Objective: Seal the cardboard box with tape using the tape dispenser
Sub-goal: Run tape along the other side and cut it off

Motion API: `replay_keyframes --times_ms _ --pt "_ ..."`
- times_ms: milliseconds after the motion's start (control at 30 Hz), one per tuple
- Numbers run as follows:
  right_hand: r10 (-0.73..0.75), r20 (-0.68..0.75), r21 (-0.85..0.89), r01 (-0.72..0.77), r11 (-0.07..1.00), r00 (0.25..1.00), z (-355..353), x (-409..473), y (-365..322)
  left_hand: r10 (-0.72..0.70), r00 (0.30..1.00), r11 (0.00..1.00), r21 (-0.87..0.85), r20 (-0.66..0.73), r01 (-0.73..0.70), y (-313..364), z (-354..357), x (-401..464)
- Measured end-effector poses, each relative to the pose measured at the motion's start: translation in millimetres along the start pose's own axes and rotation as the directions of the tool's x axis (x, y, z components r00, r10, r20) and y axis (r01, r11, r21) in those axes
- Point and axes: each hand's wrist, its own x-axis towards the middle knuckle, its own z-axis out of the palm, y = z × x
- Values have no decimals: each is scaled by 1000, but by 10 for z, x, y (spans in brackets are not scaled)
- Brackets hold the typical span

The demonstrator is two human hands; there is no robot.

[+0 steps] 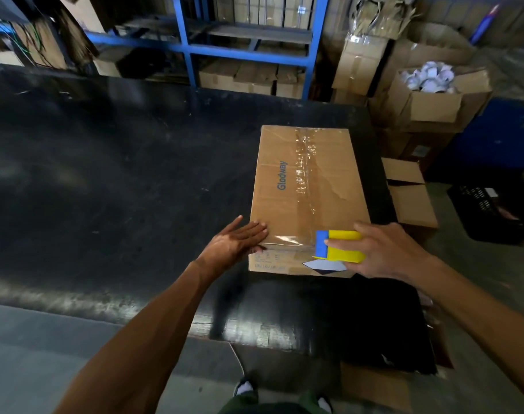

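Observation:
A long brown cardboard box (284, 204) printed "Glodway" lies on the black table (120, 174), its flaps closed and clear tape running lengthwise down its top. My left hand (235, 242) rests flat with spread fingers on the box's near left corner. My right hand (383, 249) grips a yellow and blue tape dispenser (340, 245) held against the box's near right edge. A short shiny strip of clear tape (287, 240) stretches along the near top edge between my two hands.
Blue metal shelving (249, 52) with stacked cartons stands behind the table. Open cardboard boxes (428, 103) crowd the right side, one holding white items, and a dark crate (490, 213) sits on the floor. A flat piece of cardboard (374, 383) lies by my feet.

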Motion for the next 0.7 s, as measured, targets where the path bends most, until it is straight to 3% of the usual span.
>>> replay_keyframes --times_ms 100,233,367,533,700 --pt "-25 -42 2 25 1000 999 109 -72 184 10 1000 1000 23 3 -10 14 11 46" --pt "-21 55 -5 21 1000 998 72 -10 208 -8 1000 997 76 5 8 109 -33 79" --pt "2 52 22 -3 1000 999 77 -3 224 32 999 989 147 -19 -28 480 -67 401" --pt "0 20 69 -1 998 1000 150 10 271 91 982 970 208 167 -126 732 290 857" --pt "-11 12 77 10 997 1000 184 60 316 55 978 972 213 203 -99 717 407 823"
